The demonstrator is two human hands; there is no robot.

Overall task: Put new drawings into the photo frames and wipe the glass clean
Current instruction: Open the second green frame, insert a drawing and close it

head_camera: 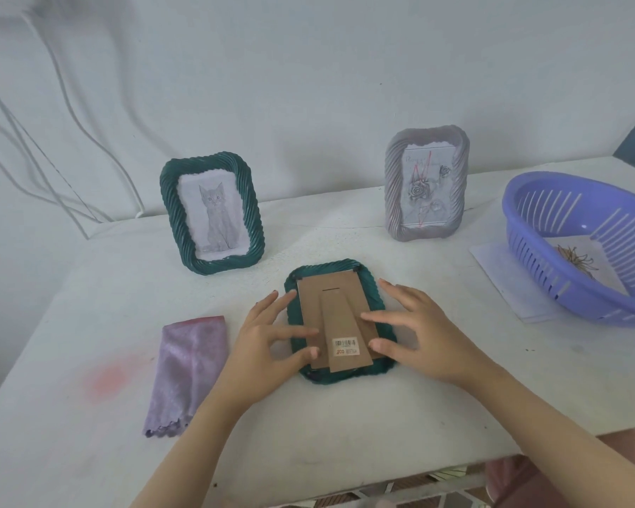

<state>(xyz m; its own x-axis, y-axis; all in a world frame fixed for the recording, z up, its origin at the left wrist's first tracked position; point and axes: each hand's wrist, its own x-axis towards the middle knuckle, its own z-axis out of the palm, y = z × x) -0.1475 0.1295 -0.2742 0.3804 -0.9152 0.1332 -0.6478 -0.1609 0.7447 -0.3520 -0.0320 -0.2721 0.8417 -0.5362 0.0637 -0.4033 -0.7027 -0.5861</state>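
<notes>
White and matte, the table (345,416) stands against a pale wall (308,86), where thin white cables (70,115) hang in loose curves on the left. A faint pink stain (107,379) marks the tabletop near the front left.

In the middle of the table a green frame (327,267) lies face down. Its rim is moulded like twisted rope, with rounded corners. A flat brown cardboard backing (316,291) covers its rear, and a tapered cardboard stand (341,317) lies folded flat on it, carrying a white barcode sticker (345,346) near its wide end.

The left hand (268,335) rests on the frame's left side, fingers spread and nearly straight, with the thumb tip and fingertips touching the backing's lower left part. The right hand (418,328) lies on the right side, fingers also extended and spread, the tips pressing on the backing and the stand. Neither hand curls round anything.

Behind and to the left, a second green rope-rimmed frame (167,199) stands tilted back, holding a grey pencil drawing of a sitting cat (215,214). To the right at the back, a pale grey frame (393,185) of the same twisted shape stands upright with a drawing of roses (424,188), crossed by thin red lines.

A soft, slightly shiny lilac cloth (186,372), folded and with a scalloped edge, lies just left of the left hand. At the right edge a slotted oval basket (528,229) of violet plastic sits on a white sheet of paper (499,273) and holds a flower drawing (576,264).
</notes>
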